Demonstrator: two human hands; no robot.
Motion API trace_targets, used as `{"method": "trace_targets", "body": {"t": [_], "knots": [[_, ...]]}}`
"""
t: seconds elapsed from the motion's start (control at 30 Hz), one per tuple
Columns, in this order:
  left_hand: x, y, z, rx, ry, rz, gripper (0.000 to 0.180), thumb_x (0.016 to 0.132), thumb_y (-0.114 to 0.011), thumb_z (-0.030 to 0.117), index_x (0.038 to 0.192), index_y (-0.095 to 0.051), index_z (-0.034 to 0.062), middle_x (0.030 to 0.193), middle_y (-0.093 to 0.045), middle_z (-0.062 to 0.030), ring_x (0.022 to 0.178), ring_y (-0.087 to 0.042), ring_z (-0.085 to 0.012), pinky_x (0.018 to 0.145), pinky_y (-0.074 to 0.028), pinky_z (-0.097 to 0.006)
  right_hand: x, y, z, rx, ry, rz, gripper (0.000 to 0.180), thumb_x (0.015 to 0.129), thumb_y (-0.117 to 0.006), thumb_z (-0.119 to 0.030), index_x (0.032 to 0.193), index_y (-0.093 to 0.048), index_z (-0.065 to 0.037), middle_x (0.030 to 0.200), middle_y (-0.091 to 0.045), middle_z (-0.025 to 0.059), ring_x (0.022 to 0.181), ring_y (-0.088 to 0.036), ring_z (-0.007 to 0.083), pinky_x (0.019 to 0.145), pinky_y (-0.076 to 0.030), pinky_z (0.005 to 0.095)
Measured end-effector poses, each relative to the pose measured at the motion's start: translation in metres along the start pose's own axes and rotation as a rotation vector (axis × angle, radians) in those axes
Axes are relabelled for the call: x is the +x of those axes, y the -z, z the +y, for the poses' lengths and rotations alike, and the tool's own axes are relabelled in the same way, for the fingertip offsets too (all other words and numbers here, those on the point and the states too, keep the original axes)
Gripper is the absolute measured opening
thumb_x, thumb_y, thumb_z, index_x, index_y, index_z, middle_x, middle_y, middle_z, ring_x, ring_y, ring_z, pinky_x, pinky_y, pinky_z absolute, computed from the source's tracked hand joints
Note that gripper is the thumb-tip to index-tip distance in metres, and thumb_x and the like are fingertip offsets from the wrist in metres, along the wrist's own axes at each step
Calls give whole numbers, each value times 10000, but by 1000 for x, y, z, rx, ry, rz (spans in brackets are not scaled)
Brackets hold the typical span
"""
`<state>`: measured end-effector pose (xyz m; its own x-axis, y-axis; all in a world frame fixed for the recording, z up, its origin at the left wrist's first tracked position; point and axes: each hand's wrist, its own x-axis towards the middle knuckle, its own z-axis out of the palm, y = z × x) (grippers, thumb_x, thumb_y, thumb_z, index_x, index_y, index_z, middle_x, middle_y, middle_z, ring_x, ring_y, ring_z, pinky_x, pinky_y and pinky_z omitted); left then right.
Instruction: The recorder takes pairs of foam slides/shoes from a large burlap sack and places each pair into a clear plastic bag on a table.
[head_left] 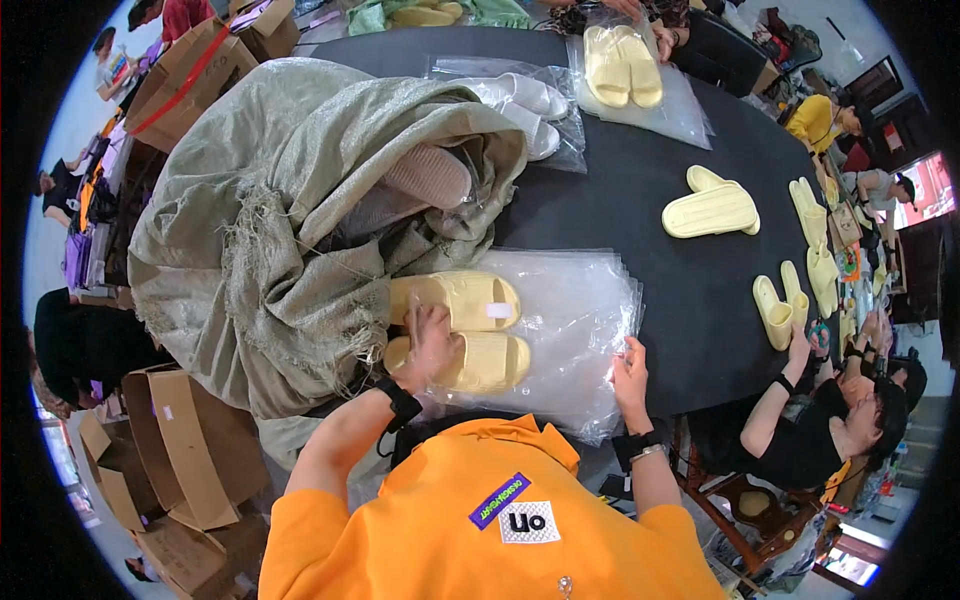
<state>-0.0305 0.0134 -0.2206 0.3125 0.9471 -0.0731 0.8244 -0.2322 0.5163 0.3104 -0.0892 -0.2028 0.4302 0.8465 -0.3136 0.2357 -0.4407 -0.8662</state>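
Observation:
A pair of pale yellow slippers [470, 330] lies side by side on a stack of clear plastic bags [570, 310] at the near edge of the black table [690, 300]. My left hand [430, 345] rests flat on the slippers, pressing on the nearer one. My right hand [630, 375] pinches the right edge of the top plastic bag. Both wrists wear black bands.
A big grey-green woven sack [260, 230] with bagged slippers spilling out lies left of the slippers. More yellow slippers [712, 208] lie on the table's right and far side [622, 65]. A person in black [810, 420] works at the right. Cardboard boxes [180, 450] stand lower left.

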Motion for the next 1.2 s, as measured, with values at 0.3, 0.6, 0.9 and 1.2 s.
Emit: {"method": "trace_targets", "body": {"t": [0.3,0.6,0.9,1.2], "knots": [[65,68,-34,-1010,176,608,265,841,-511,39,1096,-508,-30,1079,-573,-78,949,-543,-169,817,-441,-296,-3,67,15,-415,182,231,308,868,-427,-19,1159,-524,-45,991,-536,122,894,-534,231,798,-415,310],[34,166,59,-1100,53,471,218,863,-493,74,1052,-541,-25,994,-603,-64,882,-560,-105,746,-461,-271,-10,36,-28,-16,25,69,306,889,-391,-58,1163,-519,-18,1064,-594,120,906,-576,168,798,-433,278],[29,21,131,-202,-315,-63,292,730,-544,202,882,-575,-46,855,-564,-182,823,-541,-336,751,-442,-429,-26,-41,21,175,365,-190,400,779,-600,-100,1156,-506,-3,1105,-566,115,1011,-523,185,848,-413,301],[75,-19,-12,46,14,136,262,766,-524,170,957,-537,-8,989,-525,-185,1000,-468,-364,836,-399,-449,-30,-27,30,79,30,-238,211,787,-524,-71,978,-604,-31,807,-580,44,727,-539,127,643,-427,250]]}}
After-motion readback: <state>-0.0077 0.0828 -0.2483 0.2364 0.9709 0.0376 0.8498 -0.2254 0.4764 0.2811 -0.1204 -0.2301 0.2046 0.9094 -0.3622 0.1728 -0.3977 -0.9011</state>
